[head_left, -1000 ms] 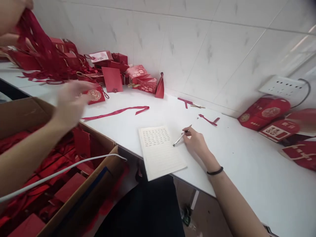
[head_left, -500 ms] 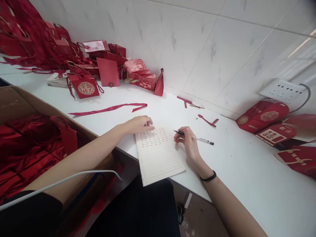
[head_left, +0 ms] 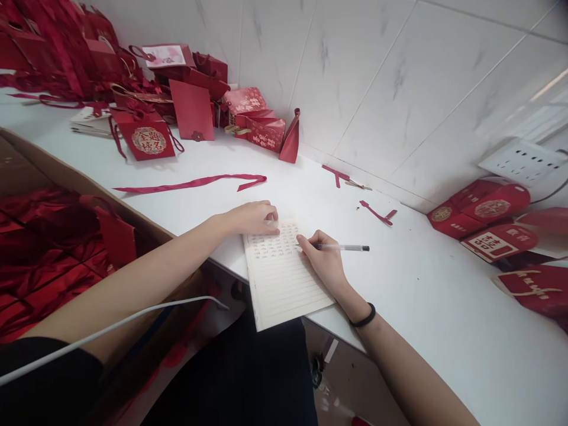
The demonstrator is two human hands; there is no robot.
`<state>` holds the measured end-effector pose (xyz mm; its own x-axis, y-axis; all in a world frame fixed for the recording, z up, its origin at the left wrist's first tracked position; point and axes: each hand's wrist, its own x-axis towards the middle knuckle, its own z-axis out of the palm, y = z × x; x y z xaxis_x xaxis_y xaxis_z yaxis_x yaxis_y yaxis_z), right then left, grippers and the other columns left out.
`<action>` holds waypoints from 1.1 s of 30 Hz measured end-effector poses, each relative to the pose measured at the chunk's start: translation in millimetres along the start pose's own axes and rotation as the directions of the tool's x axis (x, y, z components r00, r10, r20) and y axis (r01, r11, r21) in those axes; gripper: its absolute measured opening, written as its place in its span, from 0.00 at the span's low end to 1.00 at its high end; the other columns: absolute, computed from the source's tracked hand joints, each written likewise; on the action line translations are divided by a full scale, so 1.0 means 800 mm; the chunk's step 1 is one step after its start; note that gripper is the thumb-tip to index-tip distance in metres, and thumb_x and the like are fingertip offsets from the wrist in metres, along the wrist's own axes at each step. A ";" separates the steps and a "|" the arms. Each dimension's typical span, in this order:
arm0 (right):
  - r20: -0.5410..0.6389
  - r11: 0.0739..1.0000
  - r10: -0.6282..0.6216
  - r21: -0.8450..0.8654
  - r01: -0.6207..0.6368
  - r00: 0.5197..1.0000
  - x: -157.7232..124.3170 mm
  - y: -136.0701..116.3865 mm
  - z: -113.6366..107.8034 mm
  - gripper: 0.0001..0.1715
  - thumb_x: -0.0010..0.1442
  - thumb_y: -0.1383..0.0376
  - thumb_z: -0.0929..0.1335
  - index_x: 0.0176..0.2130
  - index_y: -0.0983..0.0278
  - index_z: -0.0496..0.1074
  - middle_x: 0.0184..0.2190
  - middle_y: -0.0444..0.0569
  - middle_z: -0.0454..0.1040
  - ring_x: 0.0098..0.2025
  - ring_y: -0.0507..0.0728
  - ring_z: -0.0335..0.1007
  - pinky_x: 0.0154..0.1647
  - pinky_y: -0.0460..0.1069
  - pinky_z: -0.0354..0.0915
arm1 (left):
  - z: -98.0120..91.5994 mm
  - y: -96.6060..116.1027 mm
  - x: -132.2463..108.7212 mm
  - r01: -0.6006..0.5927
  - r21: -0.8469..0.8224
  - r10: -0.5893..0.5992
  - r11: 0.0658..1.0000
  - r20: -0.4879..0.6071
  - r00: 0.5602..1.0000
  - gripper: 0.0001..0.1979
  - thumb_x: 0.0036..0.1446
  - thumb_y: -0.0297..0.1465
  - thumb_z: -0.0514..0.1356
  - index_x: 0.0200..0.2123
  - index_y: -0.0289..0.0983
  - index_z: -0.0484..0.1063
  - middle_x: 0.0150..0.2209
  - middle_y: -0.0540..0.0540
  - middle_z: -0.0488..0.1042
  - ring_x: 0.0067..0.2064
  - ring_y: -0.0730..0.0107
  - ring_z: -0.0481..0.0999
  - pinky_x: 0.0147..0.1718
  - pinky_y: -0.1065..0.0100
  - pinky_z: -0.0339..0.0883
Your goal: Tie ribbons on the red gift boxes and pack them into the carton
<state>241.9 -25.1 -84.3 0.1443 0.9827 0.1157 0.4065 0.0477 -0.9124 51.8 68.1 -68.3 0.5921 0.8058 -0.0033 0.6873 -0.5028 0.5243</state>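
A lined writing pad (head_left: pixel 288 290) lies slanted at the table's front edge, its near corner jutting past it. Rows of small handwriting fill its upper part; the lower lines are blank. My left hand (head_left: pixel 255 219) rests on the pad's top left corner, fingers loosely bent and a little apart, holding nothing. In my right hand (head_left: pixel 326 257) a clear-barrelled pen (head_left: pixel 348 247) with a black end is pinched, its tip at the right end of the written rows. That hand's edge leans on the pad's right side.
A red ribbon (head_left: pixel 190 183) lies beyond my left hand. Red gift boxes (head_left: pixel 148 139) crowd the back left, and more red boxes (head_left: pixel 481 204) stand at right below a power strip (head_left: pixel 523 161). A cardboard box (head_left: pixel 84 177) of red items is at left. A white cable (head_left: pixel 133 319) crosses my left arm.
My right hand has moved left onto the pad, bringing the pen tip from beside the pad to the written rows. The left hand stays at the top corner. The view has shifted slightly.
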 end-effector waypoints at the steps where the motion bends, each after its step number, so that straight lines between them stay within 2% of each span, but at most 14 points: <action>1: 0.001 1.000 -0.004 -0.019 0.004 1.000 0.000 0.000 0.000 0.20 0.52 0.57 0.68 0.18 0.62 0.57 0.15 0.39 0.63 0.19 0.49 0.56 0.21 0.44 0.55 | 0.001 -0.001 0.001 0.000 -0.001 0.000 1.000 -0.002 1.000 0.18 0.46 0.45 0.59 0.37 0.39 0.72 0.39 0.46 0.70 0.37 0.62 0.70 0.36 0.66 0.60; 5: 0.001 1.000 0.011 -0.020 -0.011 1.000 0.000 0.003 0.000 0.18 0.51 0.62 0.66 0.17 0.62 0.54 0.13 0.37 0.58 0.17 0.48 0.51 0.19 0.44 0.50 | 0.002 -0.001 0.001 0.007 -0.024 -0.007 1.000 -0.008 1.000 0.19 0.45 0.44 0.60 0.37 0.39 0.72 0.39 0.46 0.70 0.37 0.62 0.70 0.38 0.66 0.60; 13: 0.025 1.000 0.027 -0.012 -0.027 0.999 0.000 0.002 0.000 0.16 0.49 0.64 0.65 0.18 0.62 0.53 0.11 0.36 0.57 0.17 0.48 0.52 0.18 0.44 0.49 | -0.001 0.002 0.000 0.019 0.039 -0.020 0.999 0.023 1.000 0.20 0.46 0.45 0.58 0.39 0.39 0.71 0.42 0.45 0.70 0.39 0.62 0.70 0.36 0.67 0.61; 23: 0.004 0.999 0.022 -0.034 -0.022 1.000 0.000 0.002 0.001 0.15 0.48 0.64 0.64 0.18 0.62 0.53 0.12 0.36 0.55 0.17 0.48 0.51 0.19 0.44 0.49 | -0.004 0.005 -0.002 0.011 0.075 -0.015 0.997 0.042 0.999 0.21 0.47 0.46 0.57 0.40 0.39 0.70 0.43 0.46 0.70 0.40 0.64 0.71 0.36 0.67 0.62; 28: -0.060 0.999 0.010 -0.031 -0.012 0.998 0.003 0.006 0.000 0.17 0.49 0.63 0.64 0.17 0.62 0.52 0.13 0.36 0.54 0.18 0.47 0.48 0.19 0.44 0.48 | -0.003 0.004 -0.002 0.019 0.073 -0.023 0.997 0.045 0.999 0.22 0.47 0.46 0.57 0.41 0.39 0.69 0.44 0.46 0.70 0.41 0.64 0.71 0.37 0.68 0.62; 33: -0.020 0.999 0.013 -0.035 -0.013 1.000 0.002 0.004 0.000 0.15 0.47 0.64 0.64 0.18 0.62 0.52 0.13 0.36 0.52 0.18 0.47 0.48 0.18 0.43 0.47 | -0.002 0.003 0.000 0.023 0.078 -0.027 0.997 0.048 0.998 0.22 0.46 0.47 0.56 0.41 0.39 0.70 0.44 0.46 0.70 0.41 0.64 0.71 0.36 0.68 0.62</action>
<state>243.7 -23.2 -87.4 0.1679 0.9794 0.1120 0.4359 0.0282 -0.8996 52.7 67.3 -65.2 0.5926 0.8034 -0.0583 0.7317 -0.5066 0.4560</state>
